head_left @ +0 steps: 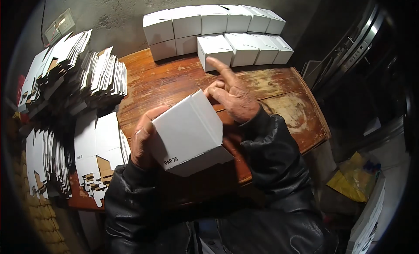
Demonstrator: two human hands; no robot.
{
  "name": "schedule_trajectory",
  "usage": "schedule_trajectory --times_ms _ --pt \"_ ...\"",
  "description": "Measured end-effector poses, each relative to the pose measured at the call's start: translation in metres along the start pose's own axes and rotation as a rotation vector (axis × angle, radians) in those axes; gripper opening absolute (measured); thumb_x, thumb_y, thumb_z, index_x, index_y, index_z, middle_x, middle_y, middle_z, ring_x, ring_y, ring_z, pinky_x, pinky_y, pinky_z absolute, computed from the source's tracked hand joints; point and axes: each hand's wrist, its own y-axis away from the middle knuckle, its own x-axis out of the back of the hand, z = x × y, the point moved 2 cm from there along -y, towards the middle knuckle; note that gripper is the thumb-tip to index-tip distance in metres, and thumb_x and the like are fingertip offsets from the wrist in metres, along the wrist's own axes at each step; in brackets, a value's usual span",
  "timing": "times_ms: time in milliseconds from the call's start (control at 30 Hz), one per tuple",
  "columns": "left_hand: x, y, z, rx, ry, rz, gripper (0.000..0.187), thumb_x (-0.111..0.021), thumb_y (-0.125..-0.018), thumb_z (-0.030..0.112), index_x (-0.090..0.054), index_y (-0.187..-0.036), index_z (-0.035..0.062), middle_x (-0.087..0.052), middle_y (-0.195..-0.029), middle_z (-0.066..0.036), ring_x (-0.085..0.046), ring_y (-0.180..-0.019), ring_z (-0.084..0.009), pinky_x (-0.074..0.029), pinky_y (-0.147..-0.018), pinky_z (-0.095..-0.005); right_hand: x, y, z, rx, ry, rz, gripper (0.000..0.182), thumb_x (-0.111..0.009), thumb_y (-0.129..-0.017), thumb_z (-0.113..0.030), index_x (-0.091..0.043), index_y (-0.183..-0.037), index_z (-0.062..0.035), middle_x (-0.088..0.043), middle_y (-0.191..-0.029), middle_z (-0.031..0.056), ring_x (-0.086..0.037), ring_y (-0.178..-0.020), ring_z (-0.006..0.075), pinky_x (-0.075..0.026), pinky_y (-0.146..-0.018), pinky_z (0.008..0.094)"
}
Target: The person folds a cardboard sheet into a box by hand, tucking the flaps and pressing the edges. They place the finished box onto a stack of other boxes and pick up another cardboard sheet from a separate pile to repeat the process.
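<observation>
Fingers of my left hand [146,138] are clamped on the left side of one white carton [187,127], with the thumb lying along its face. This carton I hold tilted, over the near part of the wooden table [148,83], and on it the letters "PAP 20" are printed, close to the lower corner. My right hand [238,101] is beside the upper corner of the carton; its index finger is stretched out and apart, while the other fingers are bent inward. If they touch the carton, I cannot tell. The index fingertip is a little blurred and appears before the nearest of the closed boxes [244,48], which stand at the far edge of the table. Four of them make a front row; behind these is a higher row of six, and at its left end I can see that it rests on other boxes.

Both my wrists come out of black, shiny sleeves [279,166]. To the left are several piles of flat cartons [102,140], standing close together, with some brown inner sides showing. On the wall behind them is a socket [65,24]. Right of the table, lower down, lies a yellow bag [355,177].
</observation>
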Motion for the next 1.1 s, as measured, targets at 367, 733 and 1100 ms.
schedule_trajectory --times_ms 367,733,1100 --pt "-0.003 0.002 0.001 0.001 0.041 0.002 0.072 -0.06 -0.09 0.056 -0.048 -0.132 -0.0013 -0.059 -0.126 -0.018 -0.059 -0.113 -0.0279 -0.049 -0.097 -0.0429 0.025 0.002 -0.019 0.054 -0.067 0.169 0.065 -0.044 -0.096 0.0 -0.016 -0.155 -0.0053 -0.065 -0.092 0.0132 -0.07 -0.086 0.0198 -0.058 -0.084 0.0347" --pt "0.001 0.005 0.003 0.023 0.064 -0.02 0.066 -0.053 -0.094 0.054 -0.048 -0.134 0.0019 -0.059 -0.127 -0.016 -0.058 -0.115 -0.0273 -0.048 -0.1 -0.0449 0.054 0.005 -0.028 0.163 -0.063 0.348 0.069 -0.048 -0.095 -0.004 -0.013 -0.154 -0.0041 -0.067 -0.094 0.0158 -0.072 -0.087 0.0263 -0.06 -0.085 0.0393" --pt "0.008 -0.009 0.006 -0.045 0.221 0.052 0.066 -0.039 -0.101 0.051 -0.042 -0.14 -0.0029 -0.058 -0.129 -0.021 -0.062 -0.113 -0.0315 -0.052 -0.097 -0.0439 0.009 0.003 -0.01 0.02 0.001 0.022 0.068 -0.06 -0.098 -0.039 -0.035 -0.144 0.0049 -0.065 -0.109 0.0185 -0.066 -0.105 0.0248 -0.054 -0.092 0.0364"
